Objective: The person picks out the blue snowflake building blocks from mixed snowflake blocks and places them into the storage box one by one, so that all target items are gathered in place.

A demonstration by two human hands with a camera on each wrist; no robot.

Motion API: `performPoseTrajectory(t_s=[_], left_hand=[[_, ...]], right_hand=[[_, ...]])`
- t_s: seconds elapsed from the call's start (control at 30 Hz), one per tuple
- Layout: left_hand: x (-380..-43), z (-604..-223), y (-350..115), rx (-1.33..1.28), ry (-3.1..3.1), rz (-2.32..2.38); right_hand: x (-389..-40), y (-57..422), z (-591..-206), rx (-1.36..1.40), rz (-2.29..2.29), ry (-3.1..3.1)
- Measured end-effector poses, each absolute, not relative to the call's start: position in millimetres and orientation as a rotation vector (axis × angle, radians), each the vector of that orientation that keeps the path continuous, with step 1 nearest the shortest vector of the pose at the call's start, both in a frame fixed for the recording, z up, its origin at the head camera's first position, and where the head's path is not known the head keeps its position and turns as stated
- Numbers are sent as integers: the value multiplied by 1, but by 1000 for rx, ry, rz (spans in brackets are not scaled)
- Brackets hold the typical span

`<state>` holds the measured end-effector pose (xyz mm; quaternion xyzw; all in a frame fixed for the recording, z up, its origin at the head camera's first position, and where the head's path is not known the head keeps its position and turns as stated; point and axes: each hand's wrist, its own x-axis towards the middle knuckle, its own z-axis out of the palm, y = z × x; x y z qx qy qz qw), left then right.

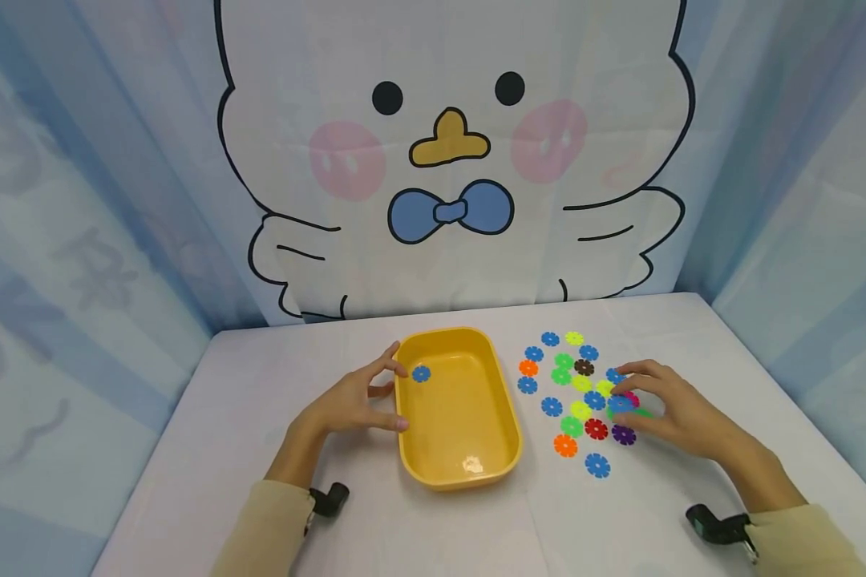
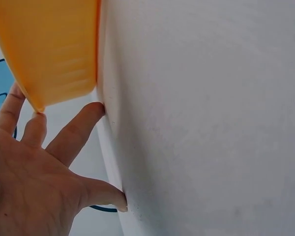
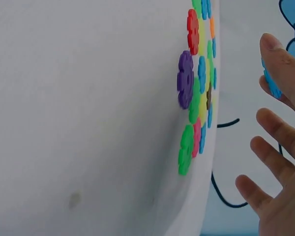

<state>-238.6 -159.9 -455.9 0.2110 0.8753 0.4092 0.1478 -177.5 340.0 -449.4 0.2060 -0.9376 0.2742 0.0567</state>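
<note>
A yellow tray stands on the table with one blue notched disc lying inside near its far left. At the tray's left edge is my left hand, fingers spread; a fingertip meets the tray in the left wrist view. My right hand pinches a blue flower-shaped plastic disc between thumb and index finger, its other fingers apart. Below that hand, flower-shaped discs in several colours lie on the cloth, among them a purple one, a red one and a green one.
More loose discs spread between the tray and the right hand, including an orange one and a dark brown one. White cloth covers the table. A printed curtain hangs behind it, with further curtains at both sides.
</note>
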Motion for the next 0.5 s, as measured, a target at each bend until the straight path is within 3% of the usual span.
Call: performPoseTrajectory(t_s=[0.5], left_hand=[[-239, -454, -162, 611, 2501, 1192]], right_hand=[[-216, 286, -432, 673, 906, -2833]])
